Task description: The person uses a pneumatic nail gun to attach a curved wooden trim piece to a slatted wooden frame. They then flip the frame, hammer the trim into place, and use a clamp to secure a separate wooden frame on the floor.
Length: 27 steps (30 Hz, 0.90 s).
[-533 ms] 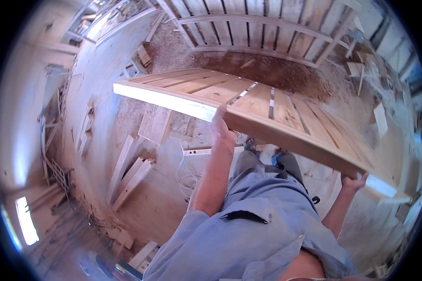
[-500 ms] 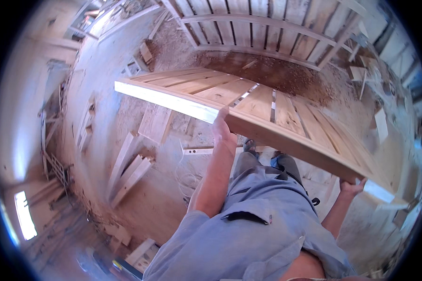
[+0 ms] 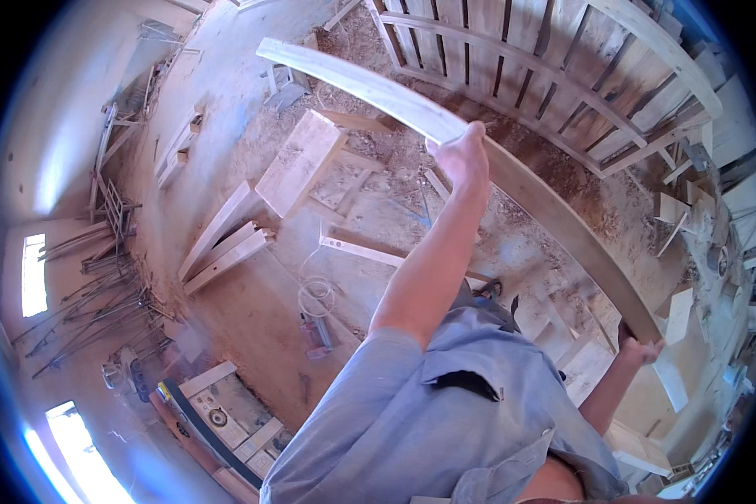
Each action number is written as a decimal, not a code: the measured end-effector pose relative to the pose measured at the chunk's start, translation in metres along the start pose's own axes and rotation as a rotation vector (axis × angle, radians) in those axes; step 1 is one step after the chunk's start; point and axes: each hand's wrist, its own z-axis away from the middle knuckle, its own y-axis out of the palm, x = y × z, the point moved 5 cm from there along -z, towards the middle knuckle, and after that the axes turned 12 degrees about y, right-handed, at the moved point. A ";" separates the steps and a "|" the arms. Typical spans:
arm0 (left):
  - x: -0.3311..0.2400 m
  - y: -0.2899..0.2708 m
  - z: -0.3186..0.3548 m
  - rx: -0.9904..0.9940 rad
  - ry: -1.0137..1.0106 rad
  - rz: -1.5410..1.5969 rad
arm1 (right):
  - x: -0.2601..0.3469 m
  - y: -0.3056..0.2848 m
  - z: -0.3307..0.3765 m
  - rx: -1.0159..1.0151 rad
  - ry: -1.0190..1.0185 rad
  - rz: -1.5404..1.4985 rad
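Both of my hands hold a long wooden slatted panel (image 3: 563, 225), which now shows only its narrow near edge. It runs from the upper middle down to the lower right, held off the floor. My left hand (image 3: 462, 158) grips the edge near its middle, with the fingers partly hidden behind it. Toward the lower right end, my right hand (image 3: 640, 344) is closed around the same edge. Sunlight whitens the panel's far left stretch and its right tip. Its slatted face is hidden from view.
A larger slatted wooden frame (image 3: 512, 46) leans at the back. Boards (image 3: 298, 164) and beams (image 3: 231, 252) lie on the dusty floor at left, near a coiled cable (image 3: 317, 294). A workbench machine (image 3: 218, 420) stands lower left. Offcuts crowd the right side.
The panel has tilted from showing its slatted face to showing only its edge. My left hand has risen up and to the right in view; both hands keep their hold. The view has shifted.
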 end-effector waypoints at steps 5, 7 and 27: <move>0.019 0.066 -0.029 -0.050 0.082 -0.040 | 0.010 0.075 -0.021 0.136 -0.103 0.086; 0.016 0.086 -0.025 0.003 0.117 -0.040 | 0.015 0.087 -0.024 0.126 -0.144 0.080; 0.040 0.167 -0.060 0.479 -0.338 0.078 | -0.102 0.098 -0.222 0.043 0.282 -0.016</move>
